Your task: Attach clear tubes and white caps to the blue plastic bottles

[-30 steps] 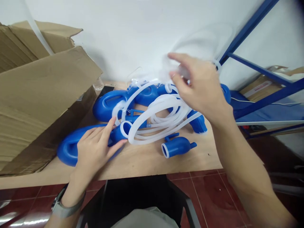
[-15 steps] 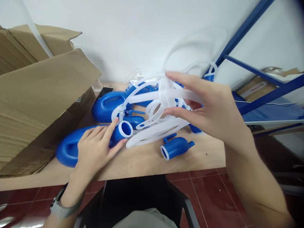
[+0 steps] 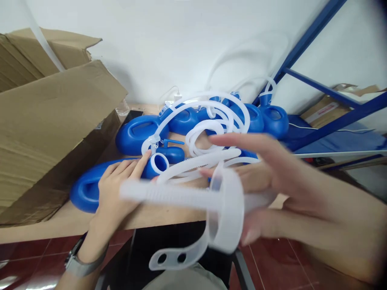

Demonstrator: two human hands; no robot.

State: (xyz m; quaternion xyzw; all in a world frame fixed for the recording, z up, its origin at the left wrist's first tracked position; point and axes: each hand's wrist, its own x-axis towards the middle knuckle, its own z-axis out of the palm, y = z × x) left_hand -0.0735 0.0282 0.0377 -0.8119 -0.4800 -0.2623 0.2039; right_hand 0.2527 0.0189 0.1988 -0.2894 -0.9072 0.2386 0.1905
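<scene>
My left hand (image 3: 116, 191) is wrapped over the neck of a blue plastic bottle (image 3: 86, 187) that lies on its side, its open white-rimmed mouth facing me. In my right hand (image 3: 272, 193) is a translucent white cap (image 3: 228, 209), held close to me above the table's front edge. A ribbed tube runs through this cap and points left, across in front of my left wrist. From the cap hangs a strap (image 3: 173, 257) with two holes. Behind my hands lie coiled white tubes (image 3: 205, 129) and a small blue spouted piece (image 3: 172, 154).
More blue bottles (image 3: 142, 131) stand along the white wall. A big cardboard box (image 3: 60, 117) takes up the left of the wooden table (image 3: 169, 215). On the right is a blue metal rack (image 3: 320, 112); a dark chair (image 3: 169, 241) is below the table.
My right hand has come down and toward me with the cap and tube, whose free end now points left. My left hand stays on the bottle neck.
</scene>
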